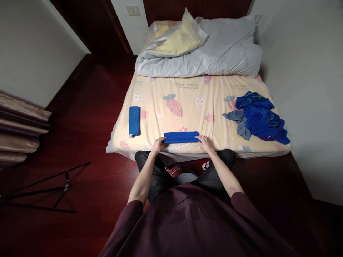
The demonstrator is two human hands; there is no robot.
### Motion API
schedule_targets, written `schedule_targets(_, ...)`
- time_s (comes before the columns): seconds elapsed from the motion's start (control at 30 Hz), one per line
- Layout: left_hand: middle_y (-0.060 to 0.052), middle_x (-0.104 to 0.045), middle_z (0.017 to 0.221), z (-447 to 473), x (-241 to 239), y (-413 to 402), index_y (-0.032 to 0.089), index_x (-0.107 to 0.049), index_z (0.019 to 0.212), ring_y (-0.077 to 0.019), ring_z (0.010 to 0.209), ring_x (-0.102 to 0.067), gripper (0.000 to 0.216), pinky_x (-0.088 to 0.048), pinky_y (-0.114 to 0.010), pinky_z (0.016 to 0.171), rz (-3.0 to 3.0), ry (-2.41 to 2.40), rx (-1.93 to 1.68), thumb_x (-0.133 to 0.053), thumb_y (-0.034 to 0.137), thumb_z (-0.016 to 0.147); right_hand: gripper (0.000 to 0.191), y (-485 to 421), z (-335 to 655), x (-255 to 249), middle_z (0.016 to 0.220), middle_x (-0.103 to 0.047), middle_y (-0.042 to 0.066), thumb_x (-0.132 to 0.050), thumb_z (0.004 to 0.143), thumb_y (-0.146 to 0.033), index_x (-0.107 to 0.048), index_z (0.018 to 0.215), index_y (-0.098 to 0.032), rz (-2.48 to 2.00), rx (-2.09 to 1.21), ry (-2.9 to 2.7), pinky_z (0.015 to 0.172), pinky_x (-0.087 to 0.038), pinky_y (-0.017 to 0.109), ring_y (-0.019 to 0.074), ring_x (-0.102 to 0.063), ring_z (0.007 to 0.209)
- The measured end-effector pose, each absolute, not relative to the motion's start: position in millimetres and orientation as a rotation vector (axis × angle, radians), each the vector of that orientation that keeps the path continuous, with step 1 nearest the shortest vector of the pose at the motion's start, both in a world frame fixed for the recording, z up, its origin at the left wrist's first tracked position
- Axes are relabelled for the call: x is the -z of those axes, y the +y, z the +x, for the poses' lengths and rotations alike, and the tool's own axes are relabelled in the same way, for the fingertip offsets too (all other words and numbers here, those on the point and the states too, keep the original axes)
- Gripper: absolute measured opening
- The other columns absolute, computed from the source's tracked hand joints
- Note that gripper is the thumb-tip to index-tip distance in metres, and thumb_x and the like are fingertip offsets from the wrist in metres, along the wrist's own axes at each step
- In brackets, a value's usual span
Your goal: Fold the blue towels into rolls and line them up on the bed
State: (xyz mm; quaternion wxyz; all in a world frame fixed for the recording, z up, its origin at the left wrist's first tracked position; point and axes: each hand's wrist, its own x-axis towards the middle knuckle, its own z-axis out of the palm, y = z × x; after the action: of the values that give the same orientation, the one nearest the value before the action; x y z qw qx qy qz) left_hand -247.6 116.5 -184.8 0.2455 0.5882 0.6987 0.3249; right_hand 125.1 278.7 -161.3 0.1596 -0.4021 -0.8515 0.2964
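A bright blue towel (181, 137), folded into a long narrow strip, lies near the front edge of the bed, its long side running left to right. At its left end, my left hand (158, 145) grips the cloth with the fingers over the edge. My right hand (204, 144) holds the right end in the same way. Farther left rests another folded blue towel (134, 121), a neat rectangle with a small pale tag at its near end. On the right side of the bed is a crumpled heap of blue cloths (261, 117), with a grey-blue cloth (242, 125) at its left.
The bed has a yellow sheet (150, 92) with carrots and rabbits. A grey quilt (227, 43) and a yellow pillow (178, 41) lie at its head. Black tripod legs (60, 188) stand on the floor at left, near a striped curtain (21, 125). A wall (308, 89) borders the right side.
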Motion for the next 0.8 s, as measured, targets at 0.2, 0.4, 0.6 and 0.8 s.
schedule_targets(0.2,-0.013,-0.078,0.134,-249,182,98,0.018,-0.074,0.132,-0.032,0.128,-0.073,0.042,-0.055,-0.046,0.116,1.503,1.899,-0.91,-0.065,0.034,0.094,0.041,276,136,165,0.13,-0.08,0.008,-0.068,0.088,-0.012,-0.082,0.125,-0.023,-1.262,-1.039,-2.27,0.113,-0.058,0.043,0.0251,-0.075,0.121)
schedule_targets(0.4,-0.012,-0.081,0.115,-244,180,105,0.018,-0.071,0.134,-0.0275,0.102,-0.078,0.045,-0.062,-0.038,0.096,1.281,1.998,-0.991,-0.065,0.045,0.098,0.034,281,124,162,0.12,-0.081,0.01,-0.07,0.091,-0.029,-0.079,0.122,-0.018,-1.336,-1.181,-2.021,0.097,-0.063,0.037,0.0234,-0.076,0.098)
schedule_targets(0.6,-0.014,-0.08,0.111,-248,183,109,0.018,-0.072,0.129,-0.0272,0.097,-0.078,0.045,-0.062,-0.037,0.088,1.166,2.032,-1.015,-0.065,0.049,0.097,0.034,285,123,161,0.105,-0.079,0.009,-0.067,0.094,-0.042,-0.077,0.116,-0.018,-1.335,-1.196,-2.009,0.087,-0.061,0.034,0.0235,-0.072,0.091)
schedule_targets(0.8,-0.012,-0.081,0.1,-249,187,111,0.017,-0.074,0.121,-0.0265,0.089,-0.077,0.041,-0.062,-0.037,0.087,1.116,2.081,-0.956,-0.063,0.048,0.097,0.033,287,121,163,0.101,-0.077,0.008,-0.064,0.095,-0.042,-0.076,0.114,-0.018,-1.359,-1.131,-2.022,0.085,-0.06,0.033,0.0218,-0.07,0.087)
